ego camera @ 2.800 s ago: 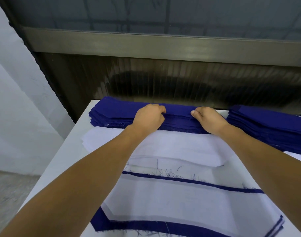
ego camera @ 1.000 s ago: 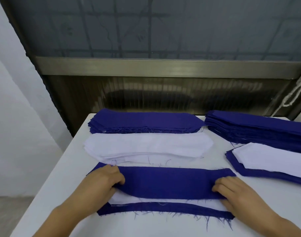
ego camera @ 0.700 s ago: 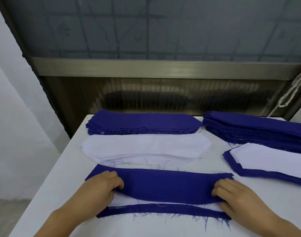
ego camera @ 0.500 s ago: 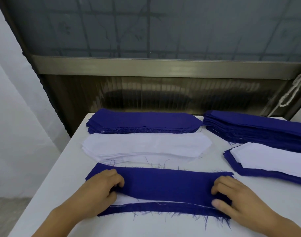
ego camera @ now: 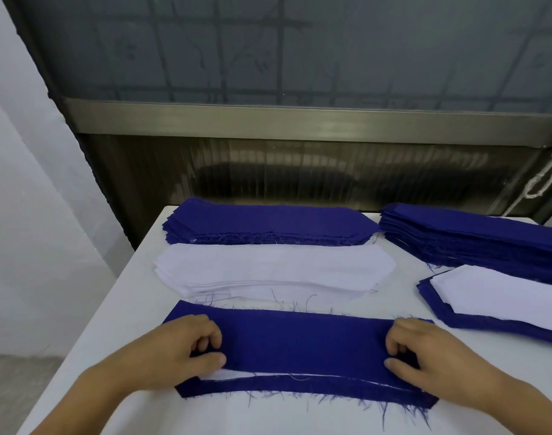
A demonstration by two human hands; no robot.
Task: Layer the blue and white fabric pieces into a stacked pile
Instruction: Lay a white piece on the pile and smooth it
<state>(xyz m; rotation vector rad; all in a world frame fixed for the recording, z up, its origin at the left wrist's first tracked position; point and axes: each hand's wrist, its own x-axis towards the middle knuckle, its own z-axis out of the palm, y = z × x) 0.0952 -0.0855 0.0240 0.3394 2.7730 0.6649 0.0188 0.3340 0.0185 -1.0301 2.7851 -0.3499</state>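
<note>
Midway, judging by the piles. Top blue piece laid over a white sliver and blue underlayer — left hand and right hand pinching its ends (fingers curled). Behind, blue stack and white stack waiting — plenty left.

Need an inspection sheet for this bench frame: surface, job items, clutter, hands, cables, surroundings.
Surface: white table, loose blue threads near the front edge.
Job's things: top blue piece lies over a white piece and a bottom blue piece, offset so their front edges show. Blue stack at the back, white stack in front of it. Second blue stack and a white-on-blue set at right.
Clutter: nothing seen.
Hands: left hand and right hand each have a grip on one end of the top blue piece.
Cables: white cord hangs at far right.
Surroundings: metal rail, dark panel above, white wall at left.
</note>
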